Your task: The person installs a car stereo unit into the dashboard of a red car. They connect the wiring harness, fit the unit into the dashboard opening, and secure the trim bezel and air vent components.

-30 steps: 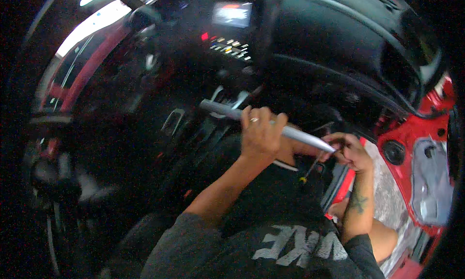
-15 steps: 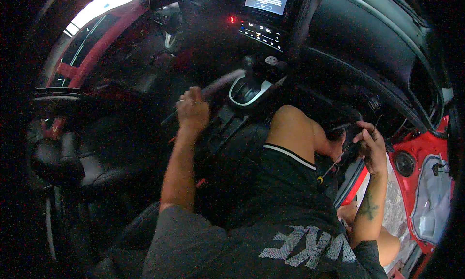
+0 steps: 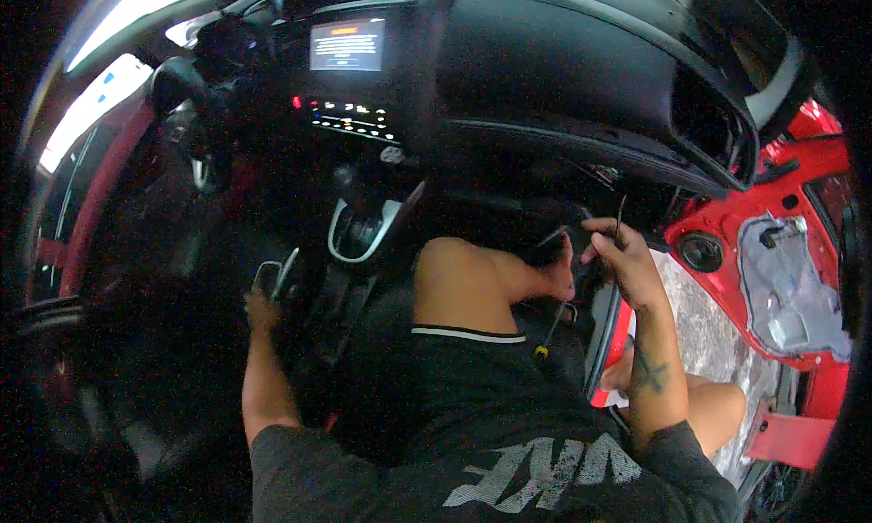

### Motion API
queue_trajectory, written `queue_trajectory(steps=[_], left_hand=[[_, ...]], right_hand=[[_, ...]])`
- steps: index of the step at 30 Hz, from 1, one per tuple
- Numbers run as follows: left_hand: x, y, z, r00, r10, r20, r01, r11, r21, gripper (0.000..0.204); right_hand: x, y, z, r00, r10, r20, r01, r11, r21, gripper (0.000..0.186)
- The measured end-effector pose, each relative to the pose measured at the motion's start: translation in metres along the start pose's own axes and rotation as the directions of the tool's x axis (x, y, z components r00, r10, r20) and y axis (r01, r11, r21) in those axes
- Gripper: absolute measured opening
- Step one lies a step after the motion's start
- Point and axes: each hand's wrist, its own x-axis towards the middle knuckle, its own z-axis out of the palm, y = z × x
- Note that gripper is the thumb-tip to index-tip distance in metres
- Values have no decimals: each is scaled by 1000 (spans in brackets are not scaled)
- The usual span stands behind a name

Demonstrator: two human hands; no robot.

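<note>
My left hand [image 3: 262, 310] reaches low left of the centre console, at a silver-edged object [image 3: 290, 267]; its fingers are too dark to show whether they grip it. My right hand [image 3: 620, 260], beside my bare foot, pinches a thin dark rod [image 3: 620, 212] pointing upward, with some fingers curled loosely. A yellow-handled tool [image 3: 542, 349] lies below the foot, against the seat's right side. My bent knee [image 3: 450, 269] sits right of the gear selector's silver surround [image 3: 391, 219].
I sit inside a car: dashboard [image 3: 554, 60] ahead, lit screen [image 3: 345, 42] with control panel below, steering wheel [image 3: 173, 87] at left. At right, an open red door [image 3: 699, 214] with exposed inner panel and speaker stands beside the sill [image 3: 604, 360] and pale ground.
My left hand has left the long silver bar both hands were at and moved down-left. My right hand has risen slightly with the thin rod. The view has shifted.
</note>
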Motion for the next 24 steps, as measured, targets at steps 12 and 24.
queue_trajectory(steps=[12, 24], left_hand=[[-104, 264, -165, 737, 440, -513, -605, 769, -208, 43], [-176, 476, -210, 412, 709, -572, -904, 397, -158, 44]], right_hand=[[1, 3, -125, 251, -204, -946, 682, 731, 24, 20], [-10, 10, -139, 657, -76, -750, 388, 887, 250, 43]])
